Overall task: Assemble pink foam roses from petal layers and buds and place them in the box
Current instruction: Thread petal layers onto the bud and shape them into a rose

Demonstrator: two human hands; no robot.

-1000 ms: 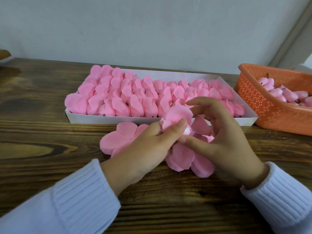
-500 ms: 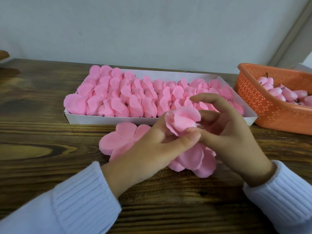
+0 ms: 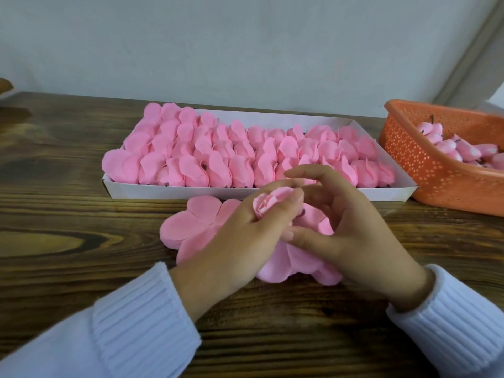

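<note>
My left hand [image 3: 240, 241] pinches a pink foam rose bud [image 3: 268, 203] wrapped in a petal layer, holding it upright just in front of the box. My right hand [image 3: 343, 230] is beside it, thumb and fingers spread around the loose outer petals [image 3: 300, 260] that hang below the bud. A flat stack of pink petal layers [image 3: 193, 225] lies on the table under my left hand. The white box [image 3: 272, 192] behind holds several rows of finished pink roses [image 3: 245, 156].
An orange perforated basket [image 3: 425, 165] with pink buds [image 3: 458, 148] stands at the right, touching the box's corner. The dark wooden table [image 3: 68, 241] runs to a grey wall behind.
The bud has turned upright in my left hand, its rolled centre now showing. My right hand's fingers have opened and slid lower onto the outer petals.
</note>
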